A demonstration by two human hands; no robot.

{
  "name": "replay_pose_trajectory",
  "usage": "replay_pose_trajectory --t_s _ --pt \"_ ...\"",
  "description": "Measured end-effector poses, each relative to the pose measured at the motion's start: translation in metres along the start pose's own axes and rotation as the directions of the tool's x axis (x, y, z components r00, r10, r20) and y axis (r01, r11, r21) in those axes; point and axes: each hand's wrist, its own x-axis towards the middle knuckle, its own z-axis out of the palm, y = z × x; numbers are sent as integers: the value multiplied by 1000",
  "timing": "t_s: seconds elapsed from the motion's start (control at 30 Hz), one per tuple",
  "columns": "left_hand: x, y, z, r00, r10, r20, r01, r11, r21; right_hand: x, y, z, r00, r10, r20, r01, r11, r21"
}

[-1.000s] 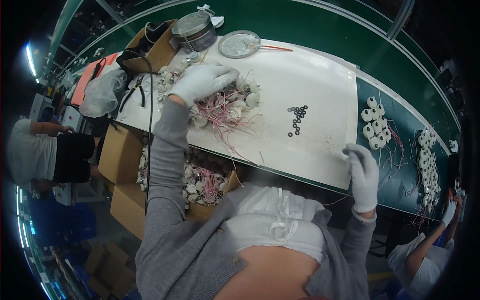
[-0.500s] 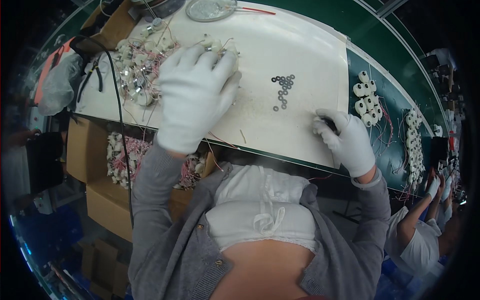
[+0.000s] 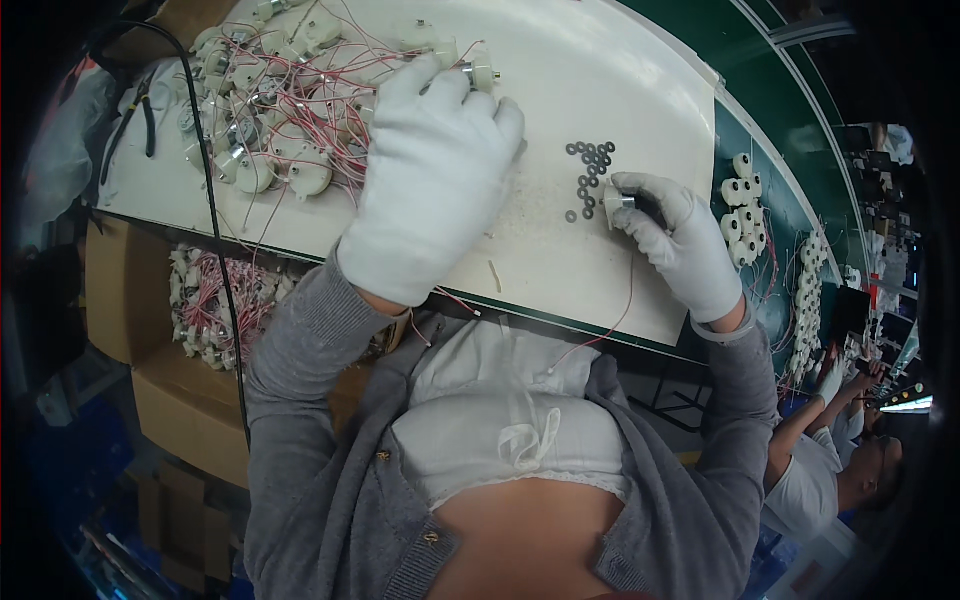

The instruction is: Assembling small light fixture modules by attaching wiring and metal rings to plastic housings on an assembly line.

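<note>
We see the right hand [image 3: 690, 245], in a white glove, with its grip closed on a small white-and-silver motor [image 3: 614, 208], held between the thumb and fingers above the white part of the worktop [image 3: 570, 80]. The motor sits just to the right of a cluster of black rings [image 3: 590, 170], most of them lying flat and close together. A thin red wire [image 3: 630, 290] runs down from beneath that hand and past the worktop's near edge.

We find the left hand [image 3: 430, 190], gloved too, back upward at the right side of a heap of motors [image 3: 255, 170] tangled with pink and red wires. Its fingers bend toward the motors at the heap's edge; we cannot tell whether its grip has closed on one, since the hand itself hides the place.

To the left of the heap we see pliers [image 3: 135, 120] with dark handles, and a black cable [image 3: 205, 150] curving down in front. Below the worktop, an open cardboard box [image 3: 190, 420] holds more wired motors [image 3: 215, 305]. On the green surface [image 3: 738, 128] at the right, we see white motors topped with black rings [image 3: 742, 225], standing in a close group.
</note>
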Motion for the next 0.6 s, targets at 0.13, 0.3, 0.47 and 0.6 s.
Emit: replay_pose_trajectory --t_s 0.13,0.3,0.47,0.6 --pt "-10 6 -12 999 12 39 -8 995 -104 9 -7 0 954 -298 33 288 883 -371" --pt "-24 18 -20 999 52 -2 -51 981 -189 15 -16 0 923 -364 126 369 739 -564" --pt "-28 25 -26 999 55 3 -52 963 -264 9 -27 -6 871 -449 198 443 547 -710" --pt "-35 27 -28 1000 27 -6 -28 958 -287 -14 -35 -16 894 -349 281 422 444 -791"
